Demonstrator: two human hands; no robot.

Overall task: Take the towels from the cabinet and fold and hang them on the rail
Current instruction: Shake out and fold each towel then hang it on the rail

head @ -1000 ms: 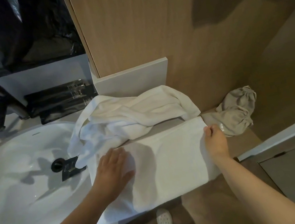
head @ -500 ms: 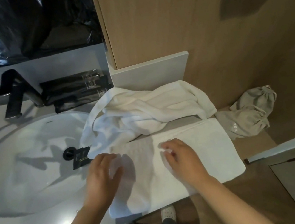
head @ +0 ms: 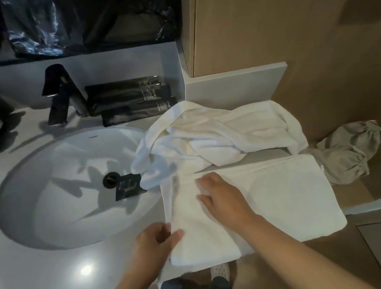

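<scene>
A person folds a white towel at a bathroom vanity, seen from above through a head-worn camera. The folded towel (head: 283,199) lies as a neat rectangle on the pale surface (head: 56,282) in the lower centre of the frame, its near edge at the front lip of the surface. The right hand (head: 221,197) rests flat on the towel's left half, fingers straight and spread, its grip open and holding nothing, only pressing the cloth down. The left hand (head: 152,244), at lower centre, has its grip closed lightly on the towel's left edge, thumb on top and fingers curled beside it; whether the fingers reach under the layers cannot be told. Just behind, toward the centre of the frame, a second, crumpled towel (head: 221,136) sprawls unfolded, one corner spilling over the rim of the sink basin (head: 47,233) at left, where a black sachet (head: 128,187) lies near the drain. A black faucet (head: 61,95) and dark toiletry tubes (head: 130,99) sit at upper left; a beige drawstring bag (head: 349,154) slumps at right against the wooden panel (head: 288,12). By the look of it the work is partway through: both towels are out of the cabinet, one is nearly folded, the other has yet to be started, and neither is hung. No rail is in view.
</scene>
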